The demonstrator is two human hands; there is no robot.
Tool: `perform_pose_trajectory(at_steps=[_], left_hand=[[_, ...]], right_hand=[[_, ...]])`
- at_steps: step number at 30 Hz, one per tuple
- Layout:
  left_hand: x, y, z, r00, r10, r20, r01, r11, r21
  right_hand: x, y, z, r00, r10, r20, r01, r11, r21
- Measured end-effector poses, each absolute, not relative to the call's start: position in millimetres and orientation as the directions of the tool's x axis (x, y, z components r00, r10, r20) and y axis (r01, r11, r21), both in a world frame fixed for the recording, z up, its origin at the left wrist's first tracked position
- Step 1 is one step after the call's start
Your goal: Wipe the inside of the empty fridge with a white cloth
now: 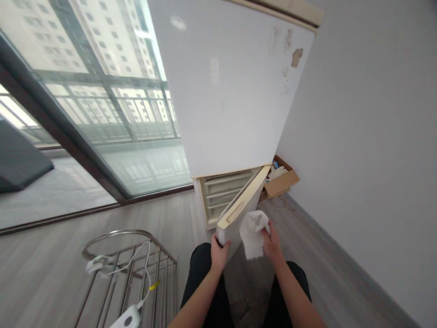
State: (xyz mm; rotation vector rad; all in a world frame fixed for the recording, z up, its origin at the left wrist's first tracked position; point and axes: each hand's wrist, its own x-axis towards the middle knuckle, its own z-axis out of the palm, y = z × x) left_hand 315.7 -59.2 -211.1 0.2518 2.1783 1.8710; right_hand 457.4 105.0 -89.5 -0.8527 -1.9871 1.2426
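A tall white fridge point(235, 91) stands ahead, its lower door point(241, 214) swung open toward me, showing cream drawers point(221, 191) inside. My left hand point(218, 253) grips the open door's outer corner, fingers wrapped round the edge. My right hand point(271, 243) is closed on a white cloth point(253, 232), pressed against the door's outer face. My dark trousers show below.
A metal wire rack point(136, 269) with a white device and cable point(128, 316) stands at lower left. A cardboard box point(282, 180) with scraps sits by the grey wall point(368, 159). Large windows point(102, 114) fill the left. Grey wood floor point(307, 255) around.
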Motion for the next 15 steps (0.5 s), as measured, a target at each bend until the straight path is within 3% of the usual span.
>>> perform_pose_trajectory(at_steps=[5, 7, 9, 11, 15], left_hand=[[253, -61, -201, -0.985, 0.148, -0.085, -0.055, 0.199, 0.978], [234, -56, -195, -0.993, 0.086, -0.078, -0.060, 0.197, 0.979], [220, -48, -187, -0.997, 0.035, -0.073, -0.066, 0.184, 0.981], [210, -38, -180, -0.997, -0.009, -0.072, -0.072, 0.174, 0.982], [195, -17, -166, -0.992, -0.116, -0.056, -0.078, 0.193, 0.978]], right_hand=[[607, 142, -209, -0.513, 0.858, 0.037, 0.530, 0.350, -0.772], [655, 145, -262, -0.586, 0.805, 0.094, 0.569, 0.492, -0.658], [686, 146, -299, -0.599, 0.757, 0.260, 0.564, 0.630, -0.534], [701, 149, -316, -0.618, 0.711, 0.335, 0.586, 0.701, -0.407], [701, 162, -306, -0.713, 0.622, 0.323, 0.564, 0.783, -0.263]])
